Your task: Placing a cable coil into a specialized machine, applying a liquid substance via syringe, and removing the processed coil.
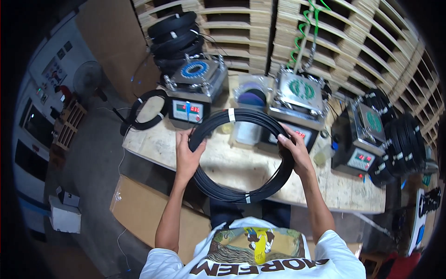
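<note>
- The left hand [188, 156] is closed on the left rim of a large round coil of thin black cable [241, 156], bound with white tape bands.
- The right hand [295, 151] is clamped on the right rim; the coil is held at frame centre, over the pale wooden workbench [241, 169].
- The step is judged to be handling of a finished coil; a steady two-handed carry is called for next.
- Three grey metal boxed machines with red readouts [193, 100] are seen beyond, and stacked black coils [176, 35] at upper left.
</note>
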`<action>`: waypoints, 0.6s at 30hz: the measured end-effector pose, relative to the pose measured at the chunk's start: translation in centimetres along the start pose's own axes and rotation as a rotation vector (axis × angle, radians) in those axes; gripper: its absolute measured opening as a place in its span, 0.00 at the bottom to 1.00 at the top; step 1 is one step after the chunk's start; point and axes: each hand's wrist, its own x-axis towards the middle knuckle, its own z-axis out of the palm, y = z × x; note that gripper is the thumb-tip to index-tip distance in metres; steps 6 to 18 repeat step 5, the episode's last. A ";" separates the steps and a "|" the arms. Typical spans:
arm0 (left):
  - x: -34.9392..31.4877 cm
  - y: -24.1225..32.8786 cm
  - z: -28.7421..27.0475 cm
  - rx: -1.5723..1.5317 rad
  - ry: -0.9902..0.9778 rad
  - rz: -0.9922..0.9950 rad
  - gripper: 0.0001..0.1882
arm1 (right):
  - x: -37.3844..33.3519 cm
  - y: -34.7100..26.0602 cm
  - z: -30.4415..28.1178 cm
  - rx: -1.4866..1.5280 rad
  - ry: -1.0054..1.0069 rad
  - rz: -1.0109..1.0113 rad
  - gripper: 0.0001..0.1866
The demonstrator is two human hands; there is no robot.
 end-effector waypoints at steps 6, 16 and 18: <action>11.1 1.2 -6.0 0.120 0.163 0.184 0.27 | 10.5 -6.6 6.3 -0.029 -0.120 -0.179 0.34; 11.1 1.2 -6.0 0.120 0.163 0.184 0.27 | 10.5 -6.6 6.3 -0.029 -0.120 -0.179 0.34; 11.1 1.2 -6.0 0.120 0.163 0.184 0.27 | 10.5 -6.6 6.3 -0.029 -0.120 -0.179 0.34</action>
